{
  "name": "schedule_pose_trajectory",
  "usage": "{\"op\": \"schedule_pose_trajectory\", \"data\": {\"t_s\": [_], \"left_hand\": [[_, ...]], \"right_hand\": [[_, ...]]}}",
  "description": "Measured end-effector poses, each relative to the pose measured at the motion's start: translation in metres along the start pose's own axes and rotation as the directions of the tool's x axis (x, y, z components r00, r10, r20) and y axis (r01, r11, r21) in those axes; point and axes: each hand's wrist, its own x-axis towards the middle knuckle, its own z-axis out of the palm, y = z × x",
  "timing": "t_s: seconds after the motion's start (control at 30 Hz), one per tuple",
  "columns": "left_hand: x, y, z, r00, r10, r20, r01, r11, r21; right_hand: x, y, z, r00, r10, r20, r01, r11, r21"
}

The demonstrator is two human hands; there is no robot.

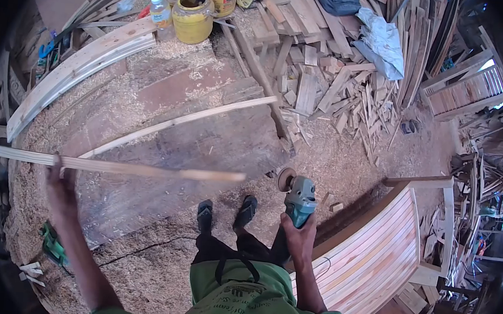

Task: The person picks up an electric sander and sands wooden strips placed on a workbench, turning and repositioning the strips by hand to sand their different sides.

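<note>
Ctr: flat brown wooden board (211, 148), w/ slim curved pale wood strip (177, 121) on it. Far L: curved pale wood planks (81, 71). Far end: round yellow plastic tub (192, 25), clear plastic bottle (160, 14) to its L. In L hand (63, 185): long pale wood lath (121, 167), above board. In R hand (300, 234): teal angle grinder (301, 197), R of board. Far R: pale wood offcuts (321, 90). Near R: slatted pale wood panel (369, 234)

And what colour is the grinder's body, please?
The grinder's body is teal, shown in the head view.

One wide head-worn view, looking forward and steeply down, shirt (240, 295) nearest, left hand (62, 182) and right hand (300, 236) close below, pots (193, 22) well beyond
</note>
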Motion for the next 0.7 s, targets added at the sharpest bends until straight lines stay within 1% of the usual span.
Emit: {"op": "schedule_pose_trajectory", "data": {"t_s": [0.03, 0.07, 0.1, 0.13, 0.17, 0.2, 0.27, 0.3, 0.33, 0.43, 0.47, 0.53, 0.57, 0.6, 0.63, 0.67, 0.7], "left_hand": [[0.011, -0.045, -0.008, 1.000, -0.018, -0.012, 0.018, 0.999, -0.029], [0.020, -0.100, -0.013, 0.997, -0.082, 0.012, 0.083, 0.985, -0.152], [0.027, -0.162, -0.016, 0.989, -0.140, 0.045, 0.147, 0.952, -0.269], [0.031, -0.243, -0.014, 0.974, -0.180, 0.140, 0.211, 0.945, -0.249], [0.004, -0.257, 0.019, 0.944, -0.309, 0.117, 0.328, 0.920, -0.215], [-0.025, -0.269, 0.053, 0.897, -0.432, 0.092, 0.442, 0.877, -0.191], [-0.058, -0.297, 0.096, 0.750, -0.643, 0.156, 0.660, 0.741, -0.123], [-0.072, -0.314, 0.112, 0.720, -0.672, 0.173, 0.693, 0.710, -0.124], [-0.082, -0.326, 0.124, 0.691, -0.699, 0.186, 0.722, 0.680, -0.125], [-0.099, -0.303, 0.136, 0.558, -0.747, 0.362, 0.770, 0.628, 0.110], [-0.100, -0.299, 0.136, 0.482, -0.790, 0.379, 0.764, 0.591, 0.260], [-0.095, -0.284, 0.115, 0.585, -0.733, 0.347, 0.566, 0.675, 0.473], [-0.091, -0.279, 0.105, 0.634, -0.694, 0.341, 0.448, 0.689, 0.570], [-0.076, -0.292, 0.083, 0.760, -0.550, 0.347, 0.284, 0.761, 0.583], [-0.058, -0.302, 0.056, 0.852, -0.384, 0.356, 0.110, 0.795, 0.597], [-0.047, -0.294, 0.033, 0.946, -0.165, 0.279, -0.072, 0.733, 0.676], [-0.036, -0.278, 0.014, 0.970, 0.079, 0.230, -0.228, 0.619, 0.752]], "right_hand": [[0.000, -0.004, 0.000, 1.000, -0.027, 0.009, 0.027, 1.000, 0.017], [-0.001, -0.008, 0.001, 0.999, -0.013, 0.039, 0.009, 0.995, 0.100], [0.001, -0.009, 0.007, 0.998, -0.049, 0.041, 0.046, 0.995, 0.086], [0.002, -0.009, 0.010, 0.996, -0.077, 0.039, 0.075, 0.995, 0.066], [0.002, -0.009, 0.011, 0.994, -0.103, 0.031, 0.102, 0.994, 0.038], [0.001, -0.010, 0.012, 0.994, -0.095, 0.049, 0.096, 0.995, -0.015], [0.002, -0.016, 0.025, 0.993, -0.087, 0.082, 0.097, 0.987, -0.126], [0.001, -0.018, 0.031, 0.991, -0.081, 0.103, 0.099, 0.978, -0.182], [0.002, -0.014, 0.039, 0.989, -0.081, 0.121, 0.112, 0.953, -0.282], [-0.002, -0.016, 0.068, 0.977, -0.111, 0.180, 0.158, 0.948, -0.276], [-0.003, -0.014, 0.081, 0.967, -0.178, 0.180, 0.228, 0.924, -0.308], [-0.008, -0.013, 0.105, 0.965, -0.163, 0.207, 0.233, 0.896, -0.379], [-0.010, -0.013, 0.118, 0.962, -0.159, 0.221, 0.239, 0.880, -0.411], [-0.013, -0.012, 0.130, 0.947, -0.200, 0.251, 0.288, 0.873, -0.393], [-0.017, -0.014, 0.144, 0.945, -0.192, 0.266, 0.291, 0.864, -0.410], [-0.024, -0.018, 0.157, 0.943, -0.183, 0.279, 0.293, 0.855, -0.428], [-0.031, -0.021, 0.170, 0.941, -0.176, 0.288, 0.295, 0.844, -0.448]]}}
